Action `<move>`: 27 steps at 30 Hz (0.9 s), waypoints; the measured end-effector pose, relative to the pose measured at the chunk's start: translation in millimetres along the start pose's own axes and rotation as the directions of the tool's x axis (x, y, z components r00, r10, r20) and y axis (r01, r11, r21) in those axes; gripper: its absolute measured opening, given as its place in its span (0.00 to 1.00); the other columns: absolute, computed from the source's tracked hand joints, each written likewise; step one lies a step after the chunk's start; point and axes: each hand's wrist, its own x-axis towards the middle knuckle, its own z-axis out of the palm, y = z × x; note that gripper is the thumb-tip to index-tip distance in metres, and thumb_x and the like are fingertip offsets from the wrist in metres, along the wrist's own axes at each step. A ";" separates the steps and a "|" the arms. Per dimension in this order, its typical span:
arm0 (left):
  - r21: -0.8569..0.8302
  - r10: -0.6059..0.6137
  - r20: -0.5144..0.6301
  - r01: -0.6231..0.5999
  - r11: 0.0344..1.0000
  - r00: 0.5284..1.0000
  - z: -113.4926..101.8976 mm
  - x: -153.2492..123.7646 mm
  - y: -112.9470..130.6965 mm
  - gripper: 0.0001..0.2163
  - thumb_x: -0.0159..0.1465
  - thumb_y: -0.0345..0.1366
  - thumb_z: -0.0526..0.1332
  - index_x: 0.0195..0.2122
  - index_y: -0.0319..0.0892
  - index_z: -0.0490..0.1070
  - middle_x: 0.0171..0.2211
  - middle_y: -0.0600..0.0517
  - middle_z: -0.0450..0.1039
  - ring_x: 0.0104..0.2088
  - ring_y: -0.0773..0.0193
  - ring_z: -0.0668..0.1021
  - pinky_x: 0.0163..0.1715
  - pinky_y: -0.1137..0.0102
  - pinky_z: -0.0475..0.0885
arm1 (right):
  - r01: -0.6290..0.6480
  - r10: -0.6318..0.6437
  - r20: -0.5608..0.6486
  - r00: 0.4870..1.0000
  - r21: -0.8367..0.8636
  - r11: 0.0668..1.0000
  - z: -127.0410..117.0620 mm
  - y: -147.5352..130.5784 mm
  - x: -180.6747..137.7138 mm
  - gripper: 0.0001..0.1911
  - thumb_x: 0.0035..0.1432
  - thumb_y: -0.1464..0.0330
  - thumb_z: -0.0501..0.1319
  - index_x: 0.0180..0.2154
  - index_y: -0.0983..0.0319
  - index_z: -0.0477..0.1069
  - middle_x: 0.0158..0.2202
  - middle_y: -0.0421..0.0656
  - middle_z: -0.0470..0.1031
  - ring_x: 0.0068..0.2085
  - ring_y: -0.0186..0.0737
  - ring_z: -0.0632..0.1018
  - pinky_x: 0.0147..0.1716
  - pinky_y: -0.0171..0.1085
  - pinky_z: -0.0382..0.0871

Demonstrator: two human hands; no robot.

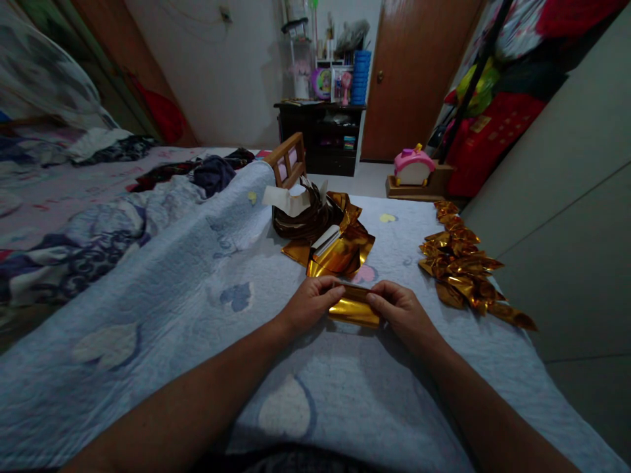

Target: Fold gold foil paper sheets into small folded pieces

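A sheet of shiny gold foil paper [355,314], rolled or folded over along its far edge, is held between both hands above the quilt. My left hand [311,303] pinches its left end, thumb on top. At the right end, my right hand [398,307] grips it the same way, fingers curled behind and out of sight. Just beyond my hands lies a stack of loose gold foil sheets [340,253]. Behind that sits a round dark brown bundle [302,220] with pale paper sticking up from it. Folded gold foil pieces [461,266] are heaped to the right.
A light blue quilt [286,355] with heart patches covers the bed. Rumpled clothes and bedding [162,197] lie to the left. A wooden rail [290,161] stands at the far edge. Beyond are a dark cabinet [320,138] and a pink toy [413,167]; a pale panel [566,217] borders the right.
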 end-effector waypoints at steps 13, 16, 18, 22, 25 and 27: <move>-0.027 -0.013 -0.039 0.012 1.000 0.999 1.2 -0.9 0.2 0.15 0.60 0.47 0.67 0.36 0.38 0.78 0.33 0.49 0.77 0.33 0.63 0.78 0.35 0.69 0.72 | 0.004 -0.004 0.005 1.000 -0.014 1.000 0.4 2.1 0.3 0.14 0.54 0.57 0.65 0.28 0.61 0.71 0.21 0.36 0.65 0.24 0.33 0.64 0.25 0.34 0.57; -0.045 -0.024 -0.036 0.022 0.999 0.999 1.4 -0.9 0.4 0.15 0.59 0.47 0.68 0.36 0.38 0.78 0.33 0.50 0.78 0.33 0.63 0.78 0.36 0.69 0.73 | -0.004 0.004 0.009 1.000 -0.011 1.000 0.4 2.9 0.4 0.14 0.53 0.56 0.65 0.28 0.61 0.70 0.21 0.36 0.65 0.24 0.33 0.64 0.25 0.34 0.57; -0.058 -0.030 -0.034 0.028 0.998 0.999 1.7 -1.0 0.7 0.15 0.59 0.46 0.68 0.37 0.38 0.78 0.33 0.49 0.78 0.33 0.63 0.78 0.36 0.69 0.73 | -0.005 0.005 0.009 1.000 -0.005 1.000 0.3 3.8 0.5 0.14 0.53 0.57 0.66 0.28 0.61 0.70 0.21 0.36 0.65 0.24 0.33 0.64 0.24 0.34 0.57; -0.055 -0.030 -0.052 0.027 0.998 0.998 2.5 -1.8 2.2 0.15 0.59 0.46 0.68 0.36 0.37 0.79 0.33 0.49 0.78 0.33 0.63 0.78 0.36 0.70 0.72 | 0.005 -0.005 0.012 1.000 0.004 1.000 0.1 4.7 0.6 0.13 0.54 0.58 0.65 0.28 0.61 0.71 0.22 0.36 0.65 0.24 0.33 0.65 0.25 0.34 0.56; -0.060 -0.043 -0.052 0.040 0.997 0.998 2.8 -2.8 3.8 0.16 0.58 0.46 0.68 0.36 0.37 0.79 0.33 0.48 0.78 0.33 0.62 0.78 0.35 0.70 0.72 | 0.003 -0.004 0.021 1.000 0.020 1.000 0.2 4.9 0.6 0.13 0.54 0.57 0.65 0.28 0.61 0.72 0.22 0.36 0.66 0.25 0.33 0.65 0.25 0.34 0.56; -0.065 -0.052 -0.044 0.049 0.997 0.998 2.7 -3.3 4.5 0.16 0.58 0.47 0.68 0.36 0.36 0.79 0.33 0.47 0.78 0.33 0.62 0.78 0.34 0.70 0.72 | -0.001 0.000 0.026 1.000 0.030 1.000 0.3 5.3 0.6 0.14 0.54 0.57 0.65 0.28 0.61 0.71 0.22 0.36 0.65 0.24 0.33 0.64 0.24 0.34 0.56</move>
